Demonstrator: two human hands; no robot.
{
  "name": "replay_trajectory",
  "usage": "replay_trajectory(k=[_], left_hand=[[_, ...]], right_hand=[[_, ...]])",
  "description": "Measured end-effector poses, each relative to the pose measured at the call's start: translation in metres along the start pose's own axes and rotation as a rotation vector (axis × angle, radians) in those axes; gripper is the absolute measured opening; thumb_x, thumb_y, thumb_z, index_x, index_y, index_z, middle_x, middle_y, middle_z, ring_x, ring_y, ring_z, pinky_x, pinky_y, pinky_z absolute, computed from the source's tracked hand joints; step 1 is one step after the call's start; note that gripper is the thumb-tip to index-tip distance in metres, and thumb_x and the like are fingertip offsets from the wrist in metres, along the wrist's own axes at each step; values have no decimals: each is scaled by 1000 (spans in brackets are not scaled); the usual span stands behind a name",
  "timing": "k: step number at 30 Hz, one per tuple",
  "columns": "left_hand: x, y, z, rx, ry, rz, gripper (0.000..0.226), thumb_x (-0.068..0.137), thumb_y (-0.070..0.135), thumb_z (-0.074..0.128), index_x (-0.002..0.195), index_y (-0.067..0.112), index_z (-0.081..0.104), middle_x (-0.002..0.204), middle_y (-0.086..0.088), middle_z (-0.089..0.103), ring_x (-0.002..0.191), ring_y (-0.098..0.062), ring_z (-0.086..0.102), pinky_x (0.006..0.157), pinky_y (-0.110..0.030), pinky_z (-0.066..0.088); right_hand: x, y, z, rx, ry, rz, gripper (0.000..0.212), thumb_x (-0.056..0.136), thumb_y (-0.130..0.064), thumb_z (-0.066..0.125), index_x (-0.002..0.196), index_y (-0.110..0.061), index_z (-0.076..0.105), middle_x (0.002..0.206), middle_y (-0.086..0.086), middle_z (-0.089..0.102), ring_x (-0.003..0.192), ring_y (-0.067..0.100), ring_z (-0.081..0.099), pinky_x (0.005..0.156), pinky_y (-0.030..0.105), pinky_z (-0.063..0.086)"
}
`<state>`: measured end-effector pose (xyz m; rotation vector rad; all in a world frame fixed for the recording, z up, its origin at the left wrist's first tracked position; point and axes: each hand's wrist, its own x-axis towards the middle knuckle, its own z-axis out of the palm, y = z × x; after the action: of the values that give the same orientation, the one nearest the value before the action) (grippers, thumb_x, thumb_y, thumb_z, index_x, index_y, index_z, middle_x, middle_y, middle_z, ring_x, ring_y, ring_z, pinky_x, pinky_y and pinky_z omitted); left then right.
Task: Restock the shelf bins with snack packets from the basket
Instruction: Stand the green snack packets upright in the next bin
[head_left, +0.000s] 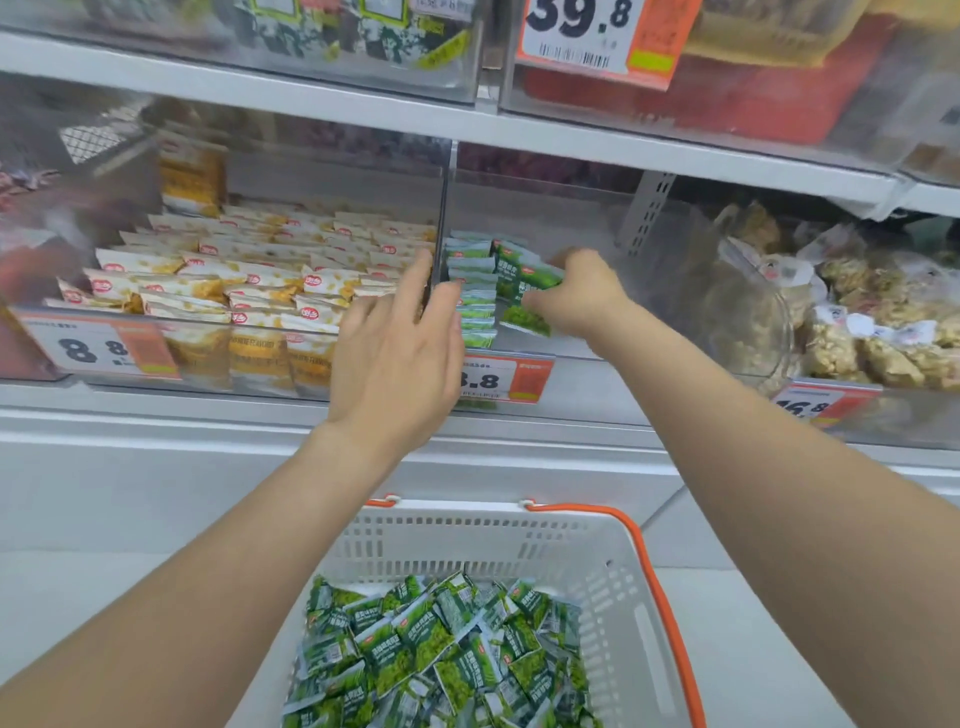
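A white basket (613, 582) with an orange handle stands low in the middle, holding several green snack packets (441, 654). In the clear middle shelf bin (597, 228) a row of green packets (475, 296) stands against the left divider. My right hand (576, 293) reaches into this bin and grips a few green packets (530, 291). My left hand (400, 353) rests with straight fingers at the bin's front edge, touching the divider and the packet row.
The bin on the left is full of white-and-yellow snack packets (260, 275). The bin on the right holds beige bagged snacks (862, 317). Price tags (506, 379) hang on the bin fronts. More bins sit on the shelf above. A white ledge runs below the bins.
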<state>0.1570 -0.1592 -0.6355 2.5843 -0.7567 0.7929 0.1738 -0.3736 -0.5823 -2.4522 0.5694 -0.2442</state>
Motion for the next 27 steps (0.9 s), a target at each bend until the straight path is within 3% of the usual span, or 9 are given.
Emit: replay_trajectory(k=[6,10,12,18,20,21,23,24,27], left_hand=[[-1,-4,9,42,31,42,31,106,29,31,112,18,59,132,-8,64,122,-27,56,108,-46,37],[-3,-3,12,38,42,23,37,108,31,22,108,20,57,126,-8,67,95,-26,58,107,-47,37],[-3,-3,13,35,44,17,40,108,32,19,108,21,57,125,-8,68,90,-26,57,104,-46,38],[-3,-1,13,43,63,4,44,108,33,15,107,22,57,125,-7,67,88,-25,57,98,-45,39],[-4,-2,13,48,62,1,42,108,33,16,107,23,57,126,-6,66,89,-25,57,98,-44,37],[-4,-1,13,46,59,1,41,108,33,17,107,23,57,126,-6,66,90,-25,57,97,-44,36],[-4,-2,13,36,52,-1,39,108,32,19,106,23,57,125,-6,67,90,-26,57,97,-44,36],[-4,-2,12,30,49,1,39,108,32,19,106,23,57,125,-6,67,89,-26,57,96,-45,37],[-4,-2,12,10,48,-2,40,108,33,17,106,23,56,125,-7,67,88,-25,56,96,-45,38]], right_hand=[[74,-11,27,-400,-98,68,67,96,-19,70,149,5,36,146,17,48,124,29,57,85,29,48],[95,-17,37,-476,-102,74,49,97,-16,66,138,4,48,107,10,61,78,23,56,63,28,46],[101,-19,40,-493,-83,90,54,96,-17,67,140,7,45,91,8,58,65,20,53,49,28,40],[113,-14,44,-391,36,114,59,85,-30,80,127,-1,50,121,9,66,108,26,67,68,28,46],[111,-10,43,-280,26,147,48,84,-29,82,116,-6,55,109,10,72,95,23,72,57,26,47],[109,-8,42,-250,1,162,38,86,-29,82,107,-7,59,95,11,75,76,20,74,48,23,46],[103,-8,39,-260,-65,184,25,91,-28,77,92,-8,61,69,9,71,39,16,64,35,18,41],[99,-9,37,-249,-107,188,24,93,-28,74,90,-8,60,65,8,69,33,16,59,34,18,41],[96,-8,35,-77,-216,191,20,97,-20,70,100,-2,63,82,13,76,62,22,76,60,32,63]])
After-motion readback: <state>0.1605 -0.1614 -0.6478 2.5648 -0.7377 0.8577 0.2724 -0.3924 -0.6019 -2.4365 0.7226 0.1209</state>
